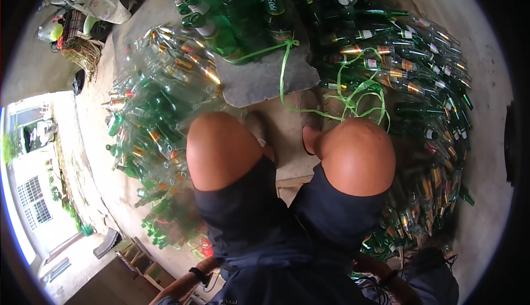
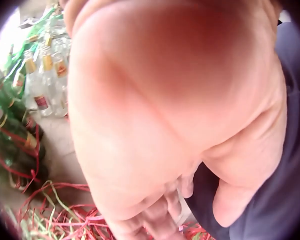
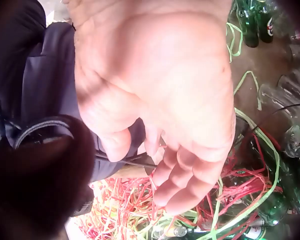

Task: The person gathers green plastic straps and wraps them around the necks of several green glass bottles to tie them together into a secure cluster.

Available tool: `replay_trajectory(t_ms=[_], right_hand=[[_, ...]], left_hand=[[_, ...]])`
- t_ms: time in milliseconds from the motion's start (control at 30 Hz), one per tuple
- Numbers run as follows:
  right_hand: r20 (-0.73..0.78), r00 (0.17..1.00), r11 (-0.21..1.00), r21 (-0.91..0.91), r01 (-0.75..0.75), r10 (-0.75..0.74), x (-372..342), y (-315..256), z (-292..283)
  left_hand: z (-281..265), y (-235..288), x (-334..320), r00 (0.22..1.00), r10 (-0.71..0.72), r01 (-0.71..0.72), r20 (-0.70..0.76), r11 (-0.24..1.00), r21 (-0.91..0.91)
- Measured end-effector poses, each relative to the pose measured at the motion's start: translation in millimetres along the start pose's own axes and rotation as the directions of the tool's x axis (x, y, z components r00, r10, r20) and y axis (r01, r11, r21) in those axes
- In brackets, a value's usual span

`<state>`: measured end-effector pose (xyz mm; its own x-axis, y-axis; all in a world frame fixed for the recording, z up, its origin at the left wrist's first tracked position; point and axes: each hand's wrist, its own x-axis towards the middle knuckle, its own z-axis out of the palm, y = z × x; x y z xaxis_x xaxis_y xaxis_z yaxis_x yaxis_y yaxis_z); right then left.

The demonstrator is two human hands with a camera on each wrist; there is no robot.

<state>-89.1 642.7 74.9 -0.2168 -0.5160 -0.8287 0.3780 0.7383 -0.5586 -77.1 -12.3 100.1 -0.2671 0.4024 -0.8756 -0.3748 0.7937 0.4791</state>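
My left hand (image 2: 165, 115) hangs beside my dark shorts, palm toward the camera, thumb apart and fingers loosely bent with nothing in them. On the other side my right hand (image 3: 165, 95) hangs with loosely curled fingers, above a tangle of red and green plastic strings (image 3: 130, 200). In the head view both hands are mostly hidden beside my hips. Ahead of my knees, a group of upright green bottles (image 1: 237, 23) stands on a dark grey board (image 1: 265, 81). Green string (image 1: 284, 73) circles the group, knotted at its near right corner, its loose end trailing right.
Clear and green bottles (image 1: 160, 101) are heaped to the left. Stacked bottles (image 1: 408, 73) lie along the right wall (image 1: 491, 84). More red and pale green strings (image 2: 65, 215) lie below my left hand. A black cord (image 3: 125, 159) passes near my right hand.
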Motion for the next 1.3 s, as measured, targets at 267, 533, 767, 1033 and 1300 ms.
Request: replay_trajectory(t_ms=[267, 533, 767, 1033, 1300], right_hand=[[-0.064, 0.997, 0.994, -0.099, 0.034, -0.041, 10.6, -19.5, -38.8], [-0.057, 0.997, 0.991, -0.127, 0.044, -0.051, 17.3, -31.3, -66.6], [-0.074, 0.994, 0.983, -0.171, 0.068, -0.081, 38.3, -40.4, -104.1], [-0.081, 0.992, 0.977, -0.194, 0.084, -0.101, 52.5, -52.8, -127.9], [-0.084, 0.994, 0.980, -0.191, 0.052, -0.069, 37.0, -57.1, -129.1]], left_hand=[[-1.3, 7.8, -11.8, 0.999, -0.031, 0.030, -0.023, 0.998, -0.052], [-6.0, 11.1, -16.5, 0.998, -0.053, 0.050, -0.031, 0.994, -0.097], [-22.8, 11.2, -4.5, 0.996, -0.059, 0.050, -0.070, 0.991, -0.123], [-38.6, 8.5, -1.6, 0.994, -0.076, 0.063, -0.082, 0.986, -0.153], [-37.7, 5.0, -0.3, 0.996, -0.078, 0.069, -0.040, 0.979, -0.190]])
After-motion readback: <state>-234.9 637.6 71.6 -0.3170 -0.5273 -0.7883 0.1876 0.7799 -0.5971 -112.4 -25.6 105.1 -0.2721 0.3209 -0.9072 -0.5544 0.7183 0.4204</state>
